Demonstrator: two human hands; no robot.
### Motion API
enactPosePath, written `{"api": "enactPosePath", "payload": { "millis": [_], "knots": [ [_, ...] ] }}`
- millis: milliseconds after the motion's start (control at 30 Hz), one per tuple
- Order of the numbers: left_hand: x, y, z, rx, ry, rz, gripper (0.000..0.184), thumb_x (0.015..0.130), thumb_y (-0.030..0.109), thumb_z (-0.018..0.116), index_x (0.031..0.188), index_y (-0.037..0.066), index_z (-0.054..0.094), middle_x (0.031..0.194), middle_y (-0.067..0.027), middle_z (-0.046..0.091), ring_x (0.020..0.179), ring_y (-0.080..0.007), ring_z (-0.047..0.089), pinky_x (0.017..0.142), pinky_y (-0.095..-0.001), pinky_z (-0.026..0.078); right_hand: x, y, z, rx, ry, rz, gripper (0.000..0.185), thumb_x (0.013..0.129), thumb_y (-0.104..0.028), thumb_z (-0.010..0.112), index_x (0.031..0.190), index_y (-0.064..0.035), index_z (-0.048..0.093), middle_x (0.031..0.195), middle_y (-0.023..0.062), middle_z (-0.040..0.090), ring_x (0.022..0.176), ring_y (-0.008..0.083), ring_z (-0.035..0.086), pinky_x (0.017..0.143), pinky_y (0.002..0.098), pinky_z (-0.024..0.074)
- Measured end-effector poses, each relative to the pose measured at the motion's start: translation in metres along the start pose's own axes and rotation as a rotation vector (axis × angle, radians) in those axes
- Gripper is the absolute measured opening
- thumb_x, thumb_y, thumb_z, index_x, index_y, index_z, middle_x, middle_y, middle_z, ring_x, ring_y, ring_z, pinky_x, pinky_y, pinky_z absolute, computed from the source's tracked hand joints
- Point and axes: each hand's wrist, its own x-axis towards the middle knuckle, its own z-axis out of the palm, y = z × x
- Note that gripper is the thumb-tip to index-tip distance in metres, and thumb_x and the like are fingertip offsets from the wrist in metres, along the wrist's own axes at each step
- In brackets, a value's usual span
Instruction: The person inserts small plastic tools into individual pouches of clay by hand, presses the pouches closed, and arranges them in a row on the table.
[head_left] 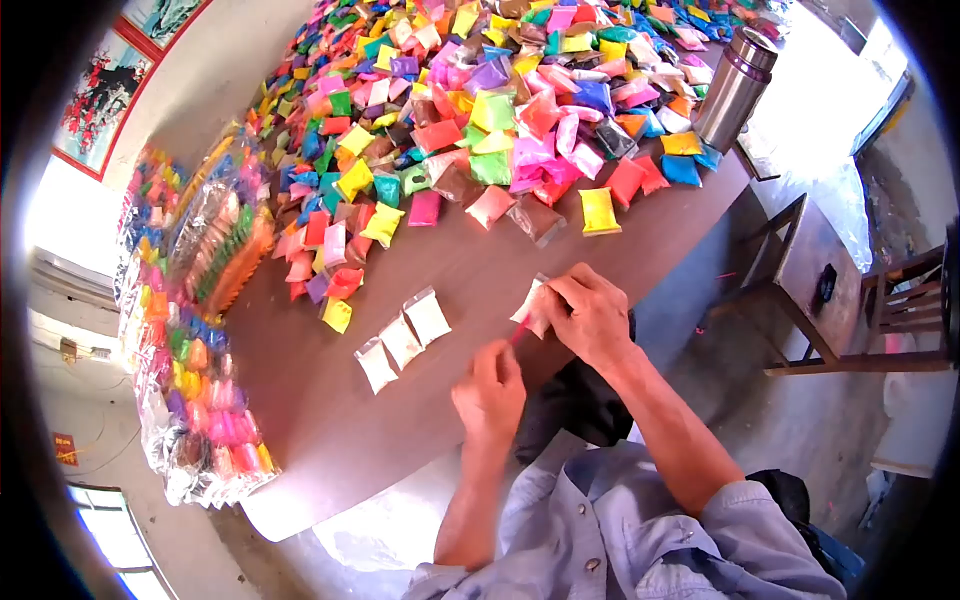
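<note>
My right hand (592, 312) pinches a small pale packet (529, 300) near the table's front edge. Just left of it, my left hand (489, 388) is closed, its fingers curled towards a thin pinkish-red piece (519, 330) between the two hands. Whether the left fingers grip that piece is unclear. Left of my hands, three clear packets with whitish filling lie side by side on the brown table (300, 420): a near one (376, 365), a middle one (402, 341) and a far one (428, 317).
A large heap of colourful packets (490, 110) covers the far part of the table. Clear bags full of coloured packets (215, 420) line the left edge. A steel flask (737, 90) stands at the back right. A wooden stool (800, 285) is on the floor at right.
</note>
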Motion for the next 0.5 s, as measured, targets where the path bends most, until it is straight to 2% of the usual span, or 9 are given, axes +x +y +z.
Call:
{"api": "enactPosePath", "payload": {
  "millis": [100, 133, 333, 433, 500],
  "knots": [
    [0.008, -0.002, -0.010, -0.037, 0.013, 0.006, 0.008, 0.093, 0.005, 0.073, 0.099, 0.001, 0.069, 0.081, -0.0137, 0.070, 0.067, -0.0245, 0.067, 0.063, -0.0339, 0.054, 0.000, 0.003, 0.003, -0.032, -0.003, -0.021, 0.009, 0.084, -0.006, 0.075, 0.093, -0.0079, 0.075, 0.088, 0.0067, 0.069, 0.076, 0.0285, 0.070, 0.068, 0.0384, 0.0566],
    [0.008, -0.004, -0.011, -0.033, 0.026, 0.021, 0.008, 0.094, 0.005, 0.073, 0.099, 0.001, 0.069, 0.078, -0.0118, 0.069, 0.065, -0.0215, 0.065, 0.062, -0.0324, 0.053, -0.001, 0.004, 0.004, -0.028, -0.005, -0.021, 0.009, 0.084, -0.006, 0.075, 0.093, -0.0079, 0.075, 0.088, 0.0067, 0.069, 0.076, 0.0285, 0.070, 0.068, 0.0384, 0.0566],
    [0.009, 0.007, -0.018, -0.225, -0.013, -0.181, 0.010, 0.096, 0.009, 0.071, 0.100, -0.001, 0.071, 0.080, -0.0086, 0.070, 0.068, -0.0134, 0.063, 0.063, -0.0301, 0.052, 0.001, -0.005, -0.010, 0.058, -0.029, -0.043, 0.021, 0.080, -0.010, 0.080, 0.100, -0.0105, 0.074, 0.091, 0.0062, 0.067, 0.080, 0.0295, 0.069, 0.070, 0.0385, 0.0568],
    [0.012, 0.000, -0.020, -0.252, -0.039, -0.220, 0.011, 0.097, 0.009, 0.071, 0.101, -0.001, 0.071, 0.082, -0.0089, 0.071, 0.070, -0.0133, 0.064, 0.065, -0.0299, 0.052, -0.001, -0.011, -0.015, 0.124, -0.034, -0.049, 0.026, 0.076, -0.012, 0.084, 0.100, -0.0123, 0.074, 0.094, 0.0050, 0.068, 0.084, 0.0290, 0.069, 0.072, 0.0393, 0.0565],
    [0.016, 0.002, -0.022, -0.234, -0.053, -0.184, 0.011, 0.097, 0.009, 0.071, 0.101, -0.001, 0.071, 0.083, -0.0094, 0.071, 0.071, -0.0139, 0.064, 0.066, -0.0300, 0.053, -0.004, -0.008, -0.019, 0.137, -0.113, -0.079, 0.028, 0.074, -0.013, 0.086, 0.100, -0.0146, 0.074, 0.096, 0.0033, 0.068, 0.089, 0.0276, 0.068, 0.075, 0.0403, 0.0558]
  ]
}}
